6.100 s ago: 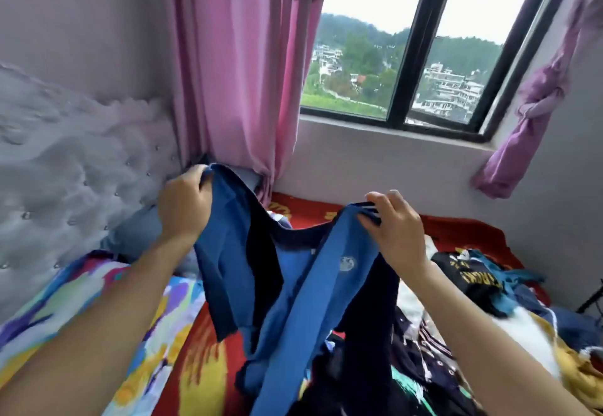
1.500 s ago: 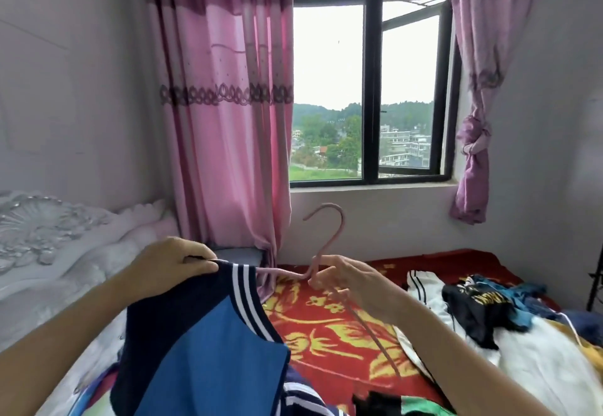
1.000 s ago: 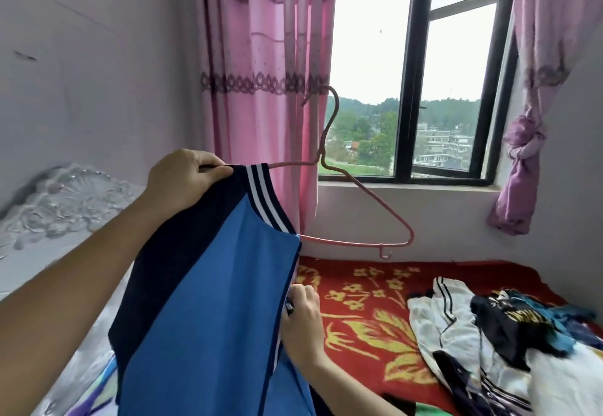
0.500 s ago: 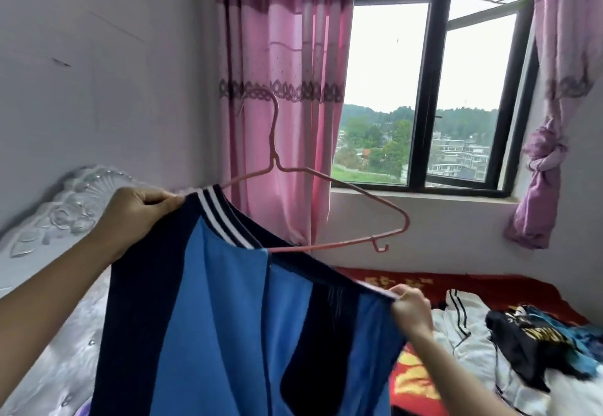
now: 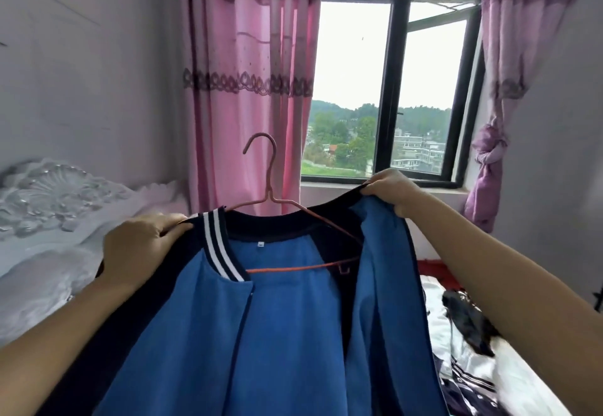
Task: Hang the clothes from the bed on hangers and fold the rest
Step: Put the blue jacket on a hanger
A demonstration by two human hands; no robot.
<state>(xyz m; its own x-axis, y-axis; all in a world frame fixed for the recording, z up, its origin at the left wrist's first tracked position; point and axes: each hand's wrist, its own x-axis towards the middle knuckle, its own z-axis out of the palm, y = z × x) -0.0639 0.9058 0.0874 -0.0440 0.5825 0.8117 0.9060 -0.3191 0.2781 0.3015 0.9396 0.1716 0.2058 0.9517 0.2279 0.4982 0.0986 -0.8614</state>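
Note:
A blue jacket (image 5: 277, 334) with navy sleeves and a white-striped collar hangs spread open in front of me. A pink wire hanger (image 5: 270, 187) sits inside its neck, hook upright. My left hand (image 5: 140, 246) grips the jacket's left shoulder beside the striped collar. My right hand (image 5: 391, 190) pinches the right collar edge and holds it up above the hanger's right arm. The hanger's left arm is hidden under the fabric.
White and black clothes (image 5: 473, 334) lie piled on the red bed cover (image 5: 434, 265) at the right. A silver padded headboard (image 5: 49, 200) stands at the left. Pink curtains (image 5: 248, 89) and a black-framed window (image 5: 391, 89) are straight ahead.
My right hand rose from the jacket's lower front edge to its right collar. The jacket now spreads open around the hanger, which has dropped lower and sits inside the neck.

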